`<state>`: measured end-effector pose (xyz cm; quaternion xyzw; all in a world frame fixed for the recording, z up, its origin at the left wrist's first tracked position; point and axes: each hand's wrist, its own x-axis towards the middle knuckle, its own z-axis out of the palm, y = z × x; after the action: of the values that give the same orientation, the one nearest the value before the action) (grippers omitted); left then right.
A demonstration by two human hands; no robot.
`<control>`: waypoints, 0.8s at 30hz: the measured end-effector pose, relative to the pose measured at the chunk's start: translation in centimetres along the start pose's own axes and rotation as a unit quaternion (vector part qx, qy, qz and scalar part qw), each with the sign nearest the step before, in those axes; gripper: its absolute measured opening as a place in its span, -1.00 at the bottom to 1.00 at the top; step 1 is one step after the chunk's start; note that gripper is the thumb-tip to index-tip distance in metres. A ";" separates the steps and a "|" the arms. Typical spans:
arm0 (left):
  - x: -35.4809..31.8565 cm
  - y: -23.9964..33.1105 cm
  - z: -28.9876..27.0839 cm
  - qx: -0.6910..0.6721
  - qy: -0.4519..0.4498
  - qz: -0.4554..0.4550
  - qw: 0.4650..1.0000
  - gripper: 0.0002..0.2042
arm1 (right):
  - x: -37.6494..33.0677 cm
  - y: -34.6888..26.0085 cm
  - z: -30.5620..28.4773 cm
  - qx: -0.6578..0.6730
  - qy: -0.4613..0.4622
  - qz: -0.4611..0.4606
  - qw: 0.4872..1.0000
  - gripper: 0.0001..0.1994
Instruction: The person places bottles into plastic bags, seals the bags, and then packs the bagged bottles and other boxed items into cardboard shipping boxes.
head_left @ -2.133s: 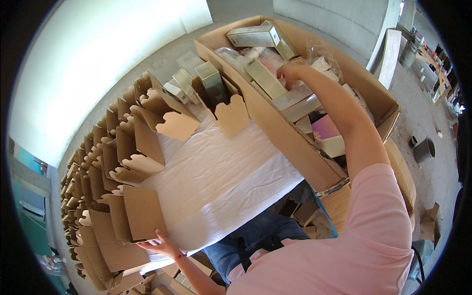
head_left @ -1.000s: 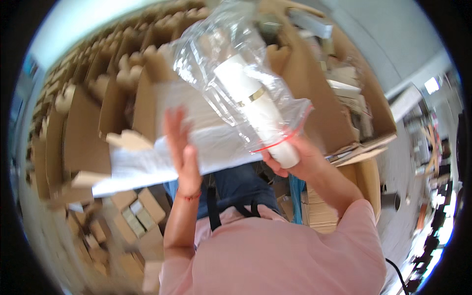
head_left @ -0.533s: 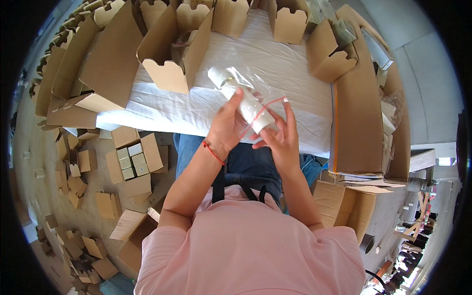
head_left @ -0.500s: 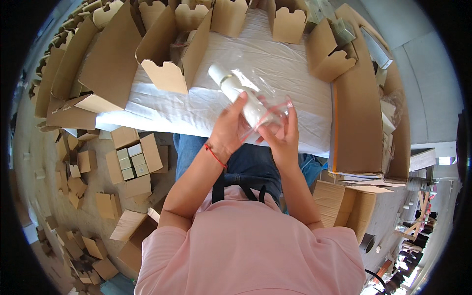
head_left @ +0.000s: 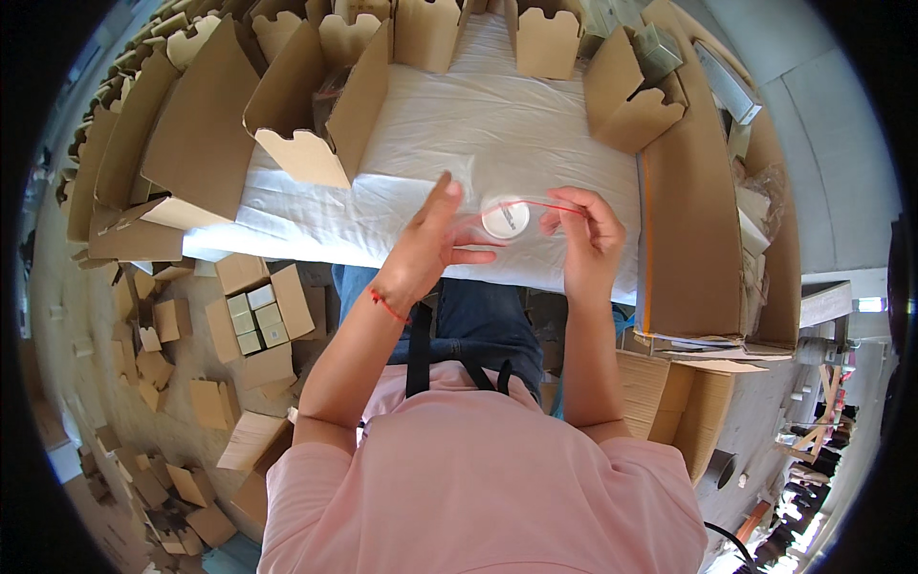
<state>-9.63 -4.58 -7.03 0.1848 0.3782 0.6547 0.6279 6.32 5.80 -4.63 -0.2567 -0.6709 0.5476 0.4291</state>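
Observation:
A white cylindrical bottle (head_left: 505, 219) shows its round, flat end with small dark print, and the rest of its length is hidden beneath that end. Around it is a clear plastic bag (head_left: 461, 172) with a red strip (head_left: 543, 203) along its edge. My right hand (head_left: 595, 239) pinches the red-edged side of the bag between thumb and fingers, right of the bottle. On the other side my left hand (head_left: 426, 239) has its thumb raised and fingers stretched apart against the bag. Its fingers partly show through the plastic, and a red cord bracelet (head_left: 390, 304) circles that wrist.
White cloth covers the table (head_left: 430, 115). Cut-open cardboard boxes (head_left: 301, 158) stand along its left and far sides. A long carton (head_left: 690, 239) with plastic-wrapped items borders the right. On the floor at left, an open carton (head_left: 222, 327) holds several small boxes.
The bottle has turned from lying slantwise to showing its end. My hands have moved apart, the right one rightward with the bag's red edge, and the left hand's fingers have spread.

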 end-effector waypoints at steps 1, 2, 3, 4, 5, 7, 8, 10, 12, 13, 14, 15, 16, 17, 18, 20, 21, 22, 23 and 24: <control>-0.3 0.0 0.0 0.009 0.014 0.025 1.000 -0.36 | 0.3 -0.1 -0.4 0.024 -0.007 -0.002 1.000 -0.84; -0.5 -0.1 -0.1 0.028 -0.011 0.066 0.997 -0.37 | 0.4 -0.1 -0.5 0.049 -0.015 -0.003 0.999 -0.85; -0.7 -0.3 -0.2 0.046 -0.036 0.106 0.993 -0.38 | 0.5 -0.3 -0.5 0.066 -0.014 -0.002 0.998 -0.85; -0.7 -0.3 -0.3 0.065 -0.062 0.146 0.985 -0.39 | 0.7 -0.7 -0.3 0.082 -0.013 -0.003 0.997 -0.85; -0.6 -0.5 -0.1 0.118 -0.044 0.197 0.972 -0.45 | 0.8 -1.1 -0.3 0.098 -0.014 -0.003 0.995 -0.85; -0.4 -0.7 0.3 0.223 -0.010 0.294 0.929 -0.55 | 0.8 -1.8 -0.3 0.114 -0.012 0.008 0.993 -0.85; -0.2 -0.5 0.2 0.215 0.001 0.295 0.931 -0.61 | 0.8 -2.2 -0.3 0.123 -0.012 0.012 0.992 -0.84; 0.1 0.1 -0.2 0.199 0.023 0.294 0.935 -0.72 | 0.5 -3.5 0.2 0.119 -0.012 0.012 0.993 -0.84; -0.1 0.7 0.4 0.260 0.083 0.343 0.899 -0.86 | 0.1 -4.0 -0.1 0.095 -0.010 0.019 0.995 -0.83; 0.1 0.7 0.3 0.306 0.100 0.393 0.861 -0.87 | -0.2 -3.9 -0.7 0.076 -0.010 0.026 0.997 -0.82; 0.2 0.8 0.4 0.351 0.116 0.439 0.819 -0.88 | -0.4 -3.7 -1.2 0.057 -0.010 0.034 0.998 -0.81; 0.2 0.8 0.8 0.313 0.119 0.459 0.823 -0.90 | -0.3 -3.6 -1.6 0.011 -0.016 -0.008 1.000 -0.81; 0.3 0.7 1.6 0.274 0.122 0.478 0.826 -0.91 | -0.2 -3.4 -1.9 -0.035 -0.023 -0.049 0.998 -0.82; 0.3 0.7 2.2 0.236 0.125 0.496 0.826 -0.93 | -0.1 -3.2 -2.1 -0.080 -0.029 -0.091 0.992 -0.82; 0.2 0.6 2.6 0.203 0.118 0.485 0.843 -0.93 | 0.1 -3.0 -2.0 -0.098 -0.014 -0.124 0.987 -0.84; -0.3 0.3 3.2 0.134 0.103 0.461 0.871 -0.94 | 0.3 -2.8 -1.5 -0.134 0.015 -0.191 0.972 -0.86; -0.5 0.2 3.4 0.132 0.106 0.465 0.869 -0.94 | 0.3 -2.9 -1.2 -0.100 0.009 -0.176 0.979 -0.85; -0.6 0.2 3.5 0.130 0.108 0.469 0.867 -0.94 | 0.3 -3.0 -0.9 -0.067 0.003 -0.161 0.985 -0.85; -0.7 0.1 3.5 0.127 0.110 0.473 0.865 -0.94 | 0.3 -3.1 -0.7 -0.034 -0.004 -0.145 0.989 -0.85; -0.7 0.1 3.7 0.125 0.118 0.478 0.861 -0.94 | 0.2 -3.1 -0.5 -0.001 -0.018 -0.128 0.992 -0.83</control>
<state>-6.96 -4.27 -4.45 0.3413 0.3930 0.8387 0.1602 7.04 5.36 -1.60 -0.1589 -0.7068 0.4917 0.4831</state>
